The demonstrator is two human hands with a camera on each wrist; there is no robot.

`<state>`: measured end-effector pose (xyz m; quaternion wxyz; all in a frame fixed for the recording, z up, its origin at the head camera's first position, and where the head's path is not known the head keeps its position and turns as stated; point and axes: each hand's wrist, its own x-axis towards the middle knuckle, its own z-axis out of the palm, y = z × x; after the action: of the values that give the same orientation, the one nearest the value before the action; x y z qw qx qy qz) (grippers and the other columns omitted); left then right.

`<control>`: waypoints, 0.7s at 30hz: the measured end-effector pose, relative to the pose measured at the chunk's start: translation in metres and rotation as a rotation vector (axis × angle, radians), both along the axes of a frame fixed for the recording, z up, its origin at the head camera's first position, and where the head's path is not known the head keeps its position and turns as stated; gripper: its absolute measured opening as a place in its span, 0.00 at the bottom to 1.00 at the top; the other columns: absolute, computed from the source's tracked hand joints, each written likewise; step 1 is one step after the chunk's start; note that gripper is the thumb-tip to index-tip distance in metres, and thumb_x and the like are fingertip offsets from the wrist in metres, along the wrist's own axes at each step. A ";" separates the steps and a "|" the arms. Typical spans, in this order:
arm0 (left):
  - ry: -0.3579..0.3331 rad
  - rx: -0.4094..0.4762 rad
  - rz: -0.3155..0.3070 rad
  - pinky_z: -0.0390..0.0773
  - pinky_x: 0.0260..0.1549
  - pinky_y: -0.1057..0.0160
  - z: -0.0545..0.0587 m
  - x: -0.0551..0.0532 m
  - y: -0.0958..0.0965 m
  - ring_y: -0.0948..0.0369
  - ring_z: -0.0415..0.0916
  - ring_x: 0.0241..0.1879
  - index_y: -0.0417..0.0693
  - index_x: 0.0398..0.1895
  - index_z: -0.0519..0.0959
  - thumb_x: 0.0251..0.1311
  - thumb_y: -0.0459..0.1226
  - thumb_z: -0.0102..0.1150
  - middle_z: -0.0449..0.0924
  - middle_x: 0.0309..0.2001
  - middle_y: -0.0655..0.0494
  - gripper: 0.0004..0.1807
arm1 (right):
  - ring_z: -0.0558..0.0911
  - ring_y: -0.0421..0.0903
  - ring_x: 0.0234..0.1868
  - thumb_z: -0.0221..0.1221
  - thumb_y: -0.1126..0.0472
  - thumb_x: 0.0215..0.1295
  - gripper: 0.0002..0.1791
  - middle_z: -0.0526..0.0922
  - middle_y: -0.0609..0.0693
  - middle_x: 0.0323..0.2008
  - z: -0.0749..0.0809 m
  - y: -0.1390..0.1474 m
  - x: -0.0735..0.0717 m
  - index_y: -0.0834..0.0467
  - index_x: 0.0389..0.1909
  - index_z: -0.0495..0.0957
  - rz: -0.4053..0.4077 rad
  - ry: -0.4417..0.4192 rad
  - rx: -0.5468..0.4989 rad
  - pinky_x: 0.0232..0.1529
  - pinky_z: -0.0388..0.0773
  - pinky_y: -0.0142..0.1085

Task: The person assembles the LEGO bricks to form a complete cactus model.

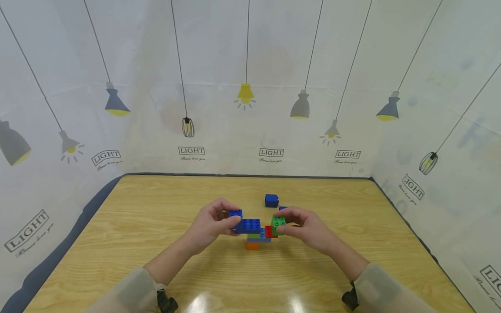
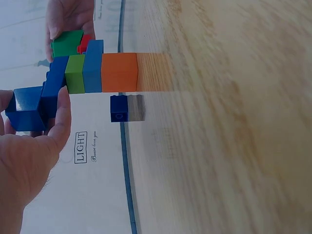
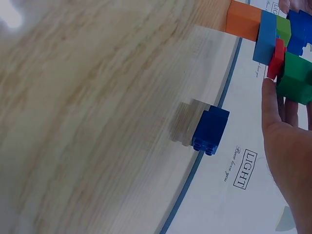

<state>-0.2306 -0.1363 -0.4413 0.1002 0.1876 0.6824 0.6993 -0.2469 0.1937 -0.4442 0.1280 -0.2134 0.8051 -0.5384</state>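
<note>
A small stack of toy building bricks stands on the table between both hands. At its foot is an orange brick (image 1: 252, 246), with a light blue brick (image 2: 92, 68) on it. A lime green brick (image 2: 75, 75) and a red brick (image 1: 268, 231) sit on the light blue one. A longer blue brick (image 1: 251, 225) tops the lime green one and juts left. My left hand (image 1: 207, 228) pinches a blue brick (image 2: 27, 105) at that brick's left end. My right hand (image 1: 311, 230) grips a green brick (image 1: 278, 223) on the red brick, fingers on its sides.
Behind the stack lies a loose blue brick (image 1: 271, 201) on the wooden table (image 1: 164, 195). Another blue brick (image 1: 282, 208) is mostly hidden behind the right hand. A pale wall covering (image 1: 219, 130) with printed lamps encloses the table's back and sides.
</note>
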 end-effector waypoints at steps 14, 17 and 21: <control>-0.001 0.008 0.008 0.94 0.45 0.52 -0.002 -0.003 -0.001 0.54 0.84 0.48 0.34 0.60 0.77 0.77 0.33 0.65 0.82 0.52 0.51 0.16 | 0.89 0.55 0.57 0.65 0.58 0.81 0.26 0.73 0.70 0.72 -0.006 -0.006 -0.001 0.66 0.72 0.73 0.073 -0.121 -0.157 0.58 0.90 0.57; -0.001 0.007 0.008 0.94 0.45 0.52 -0.003 -0.003 -0.001 0.54 0.84 0.47 0.33 0.60 0.77 0.77 0.33 0.65 0.82 0.52 0.51 0.16 | 0.89 0.55 0.56 0.65 0.58 0.81 0.27 0.74 0.70 0.70 -0.007 -0.005 -0.001 0.67 0.72 0.73 0.068 -0.123 -0.153 0.59 0.90 0.56; -0.003 0.006 0.008 0.94 0.46 0.52 -0.004 -0.004 -0.001 0.54 0.84 0.48 0.34 0.60 0.77 0.77 0.32 0.65 0.82 0.52 0.51 0.15 | 0.89 0.55 0.56 0.65 0.58 0.81 0.28 0.76 0.68 0.67 -0.008 -0.005 0.000 0.68 0.72 0.72 0.060 -0.122 -0.153 0.60 0.89 0.56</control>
<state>-0.2343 -0.1369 -0.4450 0.0979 0.1843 0.6811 0.7018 -0.2472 0.1891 -0.4526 0.1764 -0.2135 0.7455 -0.6062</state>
